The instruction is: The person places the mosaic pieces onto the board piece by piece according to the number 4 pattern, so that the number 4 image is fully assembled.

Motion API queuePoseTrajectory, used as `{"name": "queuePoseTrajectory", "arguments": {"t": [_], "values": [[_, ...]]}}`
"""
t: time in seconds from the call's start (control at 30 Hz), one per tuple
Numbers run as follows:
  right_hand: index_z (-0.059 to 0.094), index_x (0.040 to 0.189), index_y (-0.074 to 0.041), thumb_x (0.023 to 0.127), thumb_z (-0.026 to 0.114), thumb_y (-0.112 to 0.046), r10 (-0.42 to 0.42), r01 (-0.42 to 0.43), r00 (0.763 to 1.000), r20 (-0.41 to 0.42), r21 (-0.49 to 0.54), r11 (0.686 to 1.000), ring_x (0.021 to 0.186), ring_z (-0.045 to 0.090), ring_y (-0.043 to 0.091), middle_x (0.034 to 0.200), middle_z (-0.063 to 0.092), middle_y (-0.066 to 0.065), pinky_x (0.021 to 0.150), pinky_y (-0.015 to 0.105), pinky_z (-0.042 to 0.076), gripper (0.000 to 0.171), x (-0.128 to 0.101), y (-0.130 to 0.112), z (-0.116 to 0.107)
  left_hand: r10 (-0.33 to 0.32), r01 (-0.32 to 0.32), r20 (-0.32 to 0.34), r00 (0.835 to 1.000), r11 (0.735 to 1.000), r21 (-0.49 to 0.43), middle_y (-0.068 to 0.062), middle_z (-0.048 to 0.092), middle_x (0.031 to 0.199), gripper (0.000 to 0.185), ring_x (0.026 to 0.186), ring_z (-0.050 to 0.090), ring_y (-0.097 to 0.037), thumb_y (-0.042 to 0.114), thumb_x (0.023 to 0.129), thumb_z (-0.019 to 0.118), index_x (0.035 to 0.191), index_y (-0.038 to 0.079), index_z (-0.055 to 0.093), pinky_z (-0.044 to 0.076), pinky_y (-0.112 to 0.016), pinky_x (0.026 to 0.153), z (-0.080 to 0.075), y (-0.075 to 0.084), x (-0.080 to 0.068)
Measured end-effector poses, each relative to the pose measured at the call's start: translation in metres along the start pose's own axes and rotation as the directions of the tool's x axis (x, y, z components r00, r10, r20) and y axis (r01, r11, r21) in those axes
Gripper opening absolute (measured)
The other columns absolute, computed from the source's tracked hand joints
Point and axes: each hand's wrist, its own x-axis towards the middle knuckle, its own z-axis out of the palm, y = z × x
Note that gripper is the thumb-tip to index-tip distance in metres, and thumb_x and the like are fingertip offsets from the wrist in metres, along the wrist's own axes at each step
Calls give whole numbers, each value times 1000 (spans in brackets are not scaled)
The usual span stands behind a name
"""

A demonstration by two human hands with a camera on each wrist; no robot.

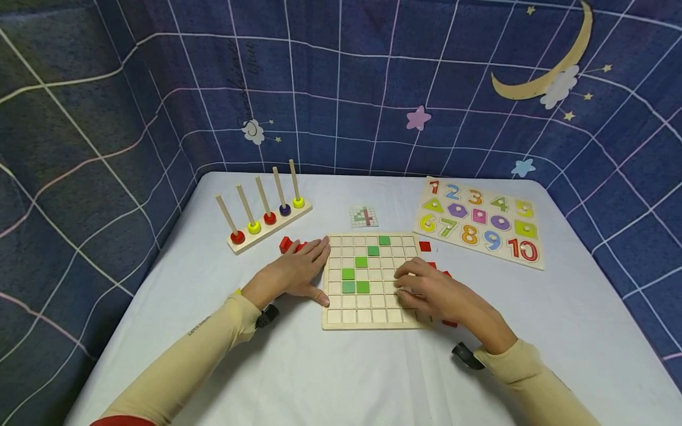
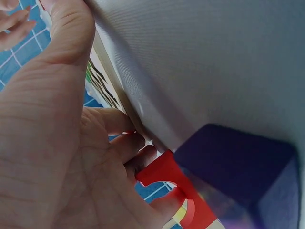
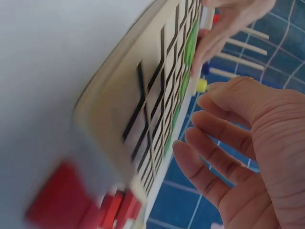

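Observation:
A wooden grid board [image 1: 373, 307] lies in the middle of the white table, with several green tiles [image 1: 361, 261] set in a diagonal run. My left hand [image 1: 298, 269] lies flat at the board's left edge, fingers straight and the thumb against the rim. Its fingertips are next to a few red tiles [image 1: 290, 244]. My right hand [image 1: 426, 290] hovers over the board's right side with fingers relaxed and nothing held. The right wrist view shows that hand [image 3: 238, 138] beside the board [image 3: 157, 95], with red tiles [image 3: 62, 200] close by. Under the left palm [image 2: 52, 143] is a red piece [image 2: 167, 176].
A peg rack with coloured rings [image 1: 263, 216] stands at the back left. A number puzzle board [image 1: 479, 222] lies at the back right, and a small pattern card [image 1: 364, 216] sits behind the grid. More red tiles [image 1: 424, 246] lie right of the board. Blue cloth walls surround the table.

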Motion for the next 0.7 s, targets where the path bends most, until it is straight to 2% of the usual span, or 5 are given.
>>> {"name": "queuePoseTrajectory", "arguments": {"t": [0.23, 0.33, 0.43, 0.53, 0.7], "values": [[81, 102, -5, 89, 85, -4, 92, -93, 996, -5, -34, 995, 106, 63, 20, 111, 73, 7, 86, 38, 62, 14, -30, 10, -21, -1, 1, 0, 1000, 1000, 14, -18, 2, 182, 128, 170, 10, -35, 78, 89, 67, 171, -1, 10, 12, -65, 135, -1, 0, -1], [82, 102, -8, 86, 87, -3, 142, -142, 990, -2, -58, 988, 107, 62, 19, 112, 74, 4, 88, 40, 63, 17, -44, 12, -30, -2, 2, 2, 1000, 1000, 20, -18, 3, 182, 128, 170, 10, -35, 79, 88, 67, 171, -1, 10, 12, -65, 135, -1, 1, -1], [81, 101, -14, 86, 88, -5, 205, -202, 978, 35, -62, 977, 106, 62, 19, 112, 72, 1, 90, 42, 63, 19, -60, 14, -40, 0, 0, 0, 1000, 1000, 17, -18, 3, 182, 128, 170, 10, -35, 79, 89, 67, 171, -1, 10, 12, -65, 135, -2, 1, -1], [79, 101, -19, 87, 88, -8, 275, -271, 956, 105, -53, 961, 104, 62, 18, 111, 69, -3, 90, 41, 62, 20, -74, 16, -47, 1, -1, 0, 1000, 1000, 6, -19, 2, 182, 128, 170, 10, -35, 78, 89, 68, 171, -1, 10, 12, -65, 135, -2, 2, -1], [77, 106, -24, 86, 88, -13, 402, -404, 887, 229, -43, 914, 106, 57, 17, 114, 64, -4, 88, 36, 60, 26, -89, 17, -55, 0, 0, 3, 1000, 1000, -1, -19, 2, 182, 128, 170, 10, -36, 77, 89, 69, 171, -2, 10, 11, -65, 135, -3, 2, -1]]}}
